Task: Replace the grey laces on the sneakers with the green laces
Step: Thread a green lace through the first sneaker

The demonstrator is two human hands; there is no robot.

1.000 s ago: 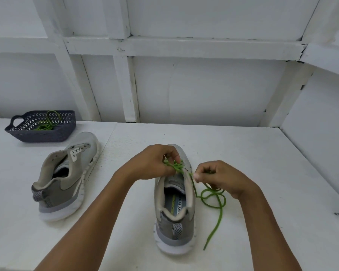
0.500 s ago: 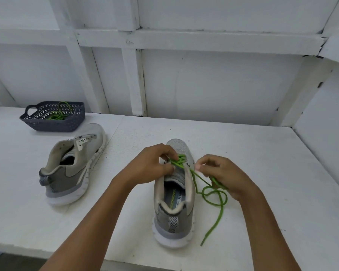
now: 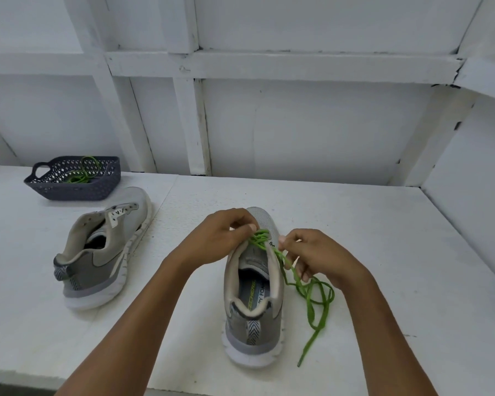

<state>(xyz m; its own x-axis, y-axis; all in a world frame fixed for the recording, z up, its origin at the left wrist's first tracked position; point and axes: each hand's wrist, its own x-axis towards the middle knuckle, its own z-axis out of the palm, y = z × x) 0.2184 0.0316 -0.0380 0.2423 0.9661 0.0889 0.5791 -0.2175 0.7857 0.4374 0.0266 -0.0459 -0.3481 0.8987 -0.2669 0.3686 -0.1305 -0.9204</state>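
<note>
Left hand (image 3: 220, 238) and right hand (image 3: 317, 255) barely shifted, still at sneaker (image 3: 252, 330) eyelets.
Left pinches green lace (image 3: 260, 238) over tongue, right grips its strand, fingers curled; sneaker at 6 o'clock on desk (image 3: 383, 267).

White everywhere: a painted table (image 3: 355, 224) fills the lower frame, a seam running across its left half. Behind it stands the panelled back wall (image 3: 312, 132), crossed by a horizontal beam (image 3: 297, 65) and an upright post (image 3: 192, 124) at centre. A side wall (image 3: 475, 181) closes the right. Soft, even light.

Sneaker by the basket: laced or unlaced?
Unlaced: the grey mesh sneaker beside the dark perforated basket has no lace across its tongue.
</note>
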